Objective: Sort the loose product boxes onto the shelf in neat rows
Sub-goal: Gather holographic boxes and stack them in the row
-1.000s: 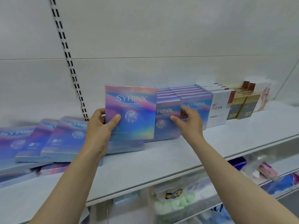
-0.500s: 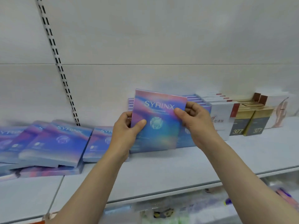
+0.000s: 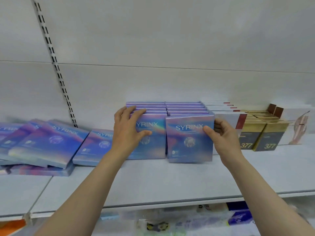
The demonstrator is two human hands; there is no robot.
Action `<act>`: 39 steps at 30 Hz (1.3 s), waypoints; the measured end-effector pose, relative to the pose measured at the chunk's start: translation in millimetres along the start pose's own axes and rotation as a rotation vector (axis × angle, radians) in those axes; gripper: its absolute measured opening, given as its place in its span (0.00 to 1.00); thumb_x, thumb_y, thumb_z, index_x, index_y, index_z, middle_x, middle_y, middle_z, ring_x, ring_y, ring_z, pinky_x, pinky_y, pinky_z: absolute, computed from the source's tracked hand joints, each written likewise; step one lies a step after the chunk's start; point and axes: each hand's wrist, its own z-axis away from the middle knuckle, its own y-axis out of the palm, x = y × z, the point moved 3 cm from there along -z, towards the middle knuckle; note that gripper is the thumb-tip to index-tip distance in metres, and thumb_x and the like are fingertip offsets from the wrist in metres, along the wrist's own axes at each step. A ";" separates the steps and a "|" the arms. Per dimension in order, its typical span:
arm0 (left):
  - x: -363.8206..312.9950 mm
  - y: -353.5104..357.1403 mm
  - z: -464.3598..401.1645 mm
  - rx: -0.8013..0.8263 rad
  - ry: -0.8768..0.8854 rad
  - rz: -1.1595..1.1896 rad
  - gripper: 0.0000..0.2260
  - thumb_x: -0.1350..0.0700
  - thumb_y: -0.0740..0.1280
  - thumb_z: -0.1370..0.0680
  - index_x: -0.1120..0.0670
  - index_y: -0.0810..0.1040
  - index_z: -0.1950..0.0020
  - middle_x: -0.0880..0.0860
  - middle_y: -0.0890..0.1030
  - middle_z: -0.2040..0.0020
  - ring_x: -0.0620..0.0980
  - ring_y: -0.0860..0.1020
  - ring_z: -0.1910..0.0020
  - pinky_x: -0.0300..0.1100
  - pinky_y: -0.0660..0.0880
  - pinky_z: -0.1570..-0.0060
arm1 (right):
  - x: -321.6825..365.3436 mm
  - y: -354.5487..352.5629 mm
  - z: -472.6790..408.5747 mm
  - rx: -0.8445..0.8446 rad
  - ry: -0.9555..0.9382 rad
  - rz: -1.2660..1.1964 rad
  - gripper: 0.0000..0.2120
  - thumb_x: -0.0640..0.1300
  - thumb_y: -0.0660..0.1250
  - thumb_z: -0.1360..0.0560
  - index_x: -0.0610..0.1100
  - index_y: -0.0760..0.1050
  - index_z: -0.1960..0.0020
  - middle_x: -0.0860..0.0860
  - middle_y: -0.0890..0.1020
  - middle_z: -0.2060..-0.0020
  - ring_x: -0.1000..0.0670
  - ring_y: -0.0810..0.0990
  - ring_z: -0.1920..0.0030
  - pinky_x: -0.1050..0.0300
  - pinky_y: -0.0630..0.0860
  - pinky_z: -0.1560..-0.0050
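Note:
Two rows of upright iridescent blue-purple SYRINX boxes stand at the back of the white shelf (image 3: 170, 181). My right hand (image 3: 223, 138) grips the right edge of the front box of the right row (image 3: 187, 142); that box stands on the shelf, tilted a little and slightly forward of the row. My left hand (image 3: 127, 130) lies over the top edge of the front box of the left row (image 3: 153, 147), thumb on its face. Several loose SYRINX boxes (image 3: 51, 140) lie flat and overlapping at the left, one (image 3: 95, 147) right beside the left row.
White boxes with red ends (image 3: 226, 120) and gold-and-grey "377" boxes (image 3: 271, 135) stand in rows to the right. A slotted black upright (image 3: 56, 68) runs up the back wall. Below the shelf edge, a lower shelf holds mixed goods (image 3: 170, 222).
The box I held up in both hands now stands at the front of the right row. My left hand has let go of it and moved onto the left row's front box.

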 end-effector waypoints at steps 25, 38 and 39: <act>0.1 5.7 2.0 0.001 0.024 -0.150 0.34 0.47 0.77 0.32 0.48 0.70 0.29 0.53 0.70 0.31 0.58 0.59 0.29 0.48 0.64 0.32 | -22.7 32.2 27.4 -0.107 -0.174 0.522 0.49 0.51 0.78 0.31 0.47 0.49 0.22 0.46 0.62 0.28 0.47 0.62 0.28 0.48 0.69 0.33; -2.6 -14.6 -1.3 0.200 0.019 -0.207 0.36 0.43 0.73 0.29 0.47 0.63 0.24 0.54 0.65 0.26 0.57 0.56 0.26 0.50 0.62 0.30 | -11.9 37.2 26.2 -0.098 -0.058 0.632 0.50 0.50 0.78 0.32 0.48 0.48 0.23 0.44 0.65 0.30 0.44 0.67 0.31 0.43 0.73 0.37; -2.3 -20.5 -2.5 0.228 0.009 -0.209 0.37 0.41 0.72 0.28 0.47 0.62 0.23 0.55 0.63 0.25 0.57 0.55 0.25 0.51 0.60 0.28 | -7.2 37.3 27.0 -0.091 -0.034 0.657 0.50 0.51 0.79 0.32 0.47 0.49 0.23 0.43 0.66 0.31 0.44 0.67 0.31 0.42 0.73 0.37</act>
